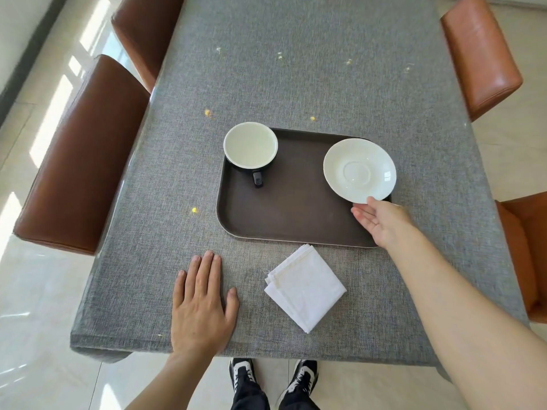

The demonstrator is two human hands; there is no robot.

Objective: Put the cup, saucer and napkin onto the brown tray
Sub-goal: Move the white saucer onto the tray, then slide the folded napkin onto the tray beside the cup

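The brown tray (pixel 291 214) lies on the grey tablecloth. A black cup with a white inside (pixel 250 145) stands in the tray's far left corner, handle pointing toward me. The white saucer (pixel 359 170) is over the tray's right side, and my right hand (pixel 381 221) pinches its near rim with thumb on top and fingers underneath. I cannot tell if the saucer rests on the tray or is slightly lifted. A folded white napkin (pixel 305 287) lies on the cloth just in front of the tray. My left hand (pixel 201 306) rests flat on the table, left of the napkin.
The table (pixel 296 69) stretches away from me under a grey cloth with small yellow specks. Brown leather chairs (pixel 80 161) stand along the left side, orange ones (pixel 479 54) along the right. My feet show below the near table edge.
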